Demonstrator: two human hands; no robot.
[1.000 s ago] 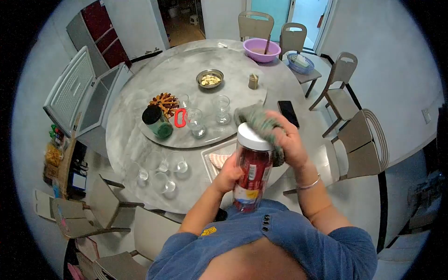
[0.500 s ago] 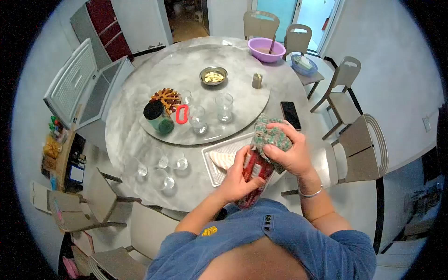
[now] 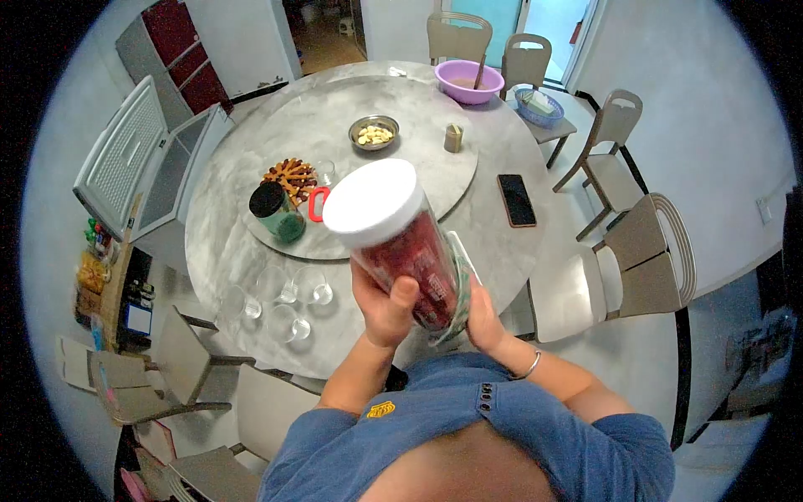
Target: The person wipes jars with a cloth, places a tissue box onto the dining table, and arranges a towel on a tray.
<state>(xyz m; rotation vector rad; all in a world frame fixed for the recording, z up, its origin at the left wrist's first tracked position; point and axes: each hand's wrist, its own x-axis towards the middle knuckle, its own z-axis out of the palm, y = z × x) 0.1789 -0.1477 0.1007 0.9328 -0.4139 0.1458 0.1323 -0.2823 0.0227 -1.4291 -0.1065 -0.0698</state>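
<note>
A clear jar (image 3: 418, 272) with a white lid and dark red contents is raised in front of me, tilted, its lid toward the camera. My left hand (image 3: 383, 308) is wrapped round its lower left side, thumb across the front. A green-and-grey knitted cloth (image 3: 460, 293) lies against the jar's right side, with my right hand (image 3: 485, 320) closed on it. Behind the jar, only an edge of the white tray (image 3: 465, 258) shows.
Several clear glasses (image 3: 288, 325) stand on the marble table's left front. On its raised centre are a black-lidded jar (image 3: 278, 213), a brown trivet (image 3: 289, 180) and a metal bowl (image 3: 373, 134). A phone (image 3: 516, 201) lies at right; a purple basin (image 3: 468, 82) sits behind.
The jar has come up and turned so its white lid shows. My right hand and the cloth have moved from the jar's top end down to its right side.
</note>
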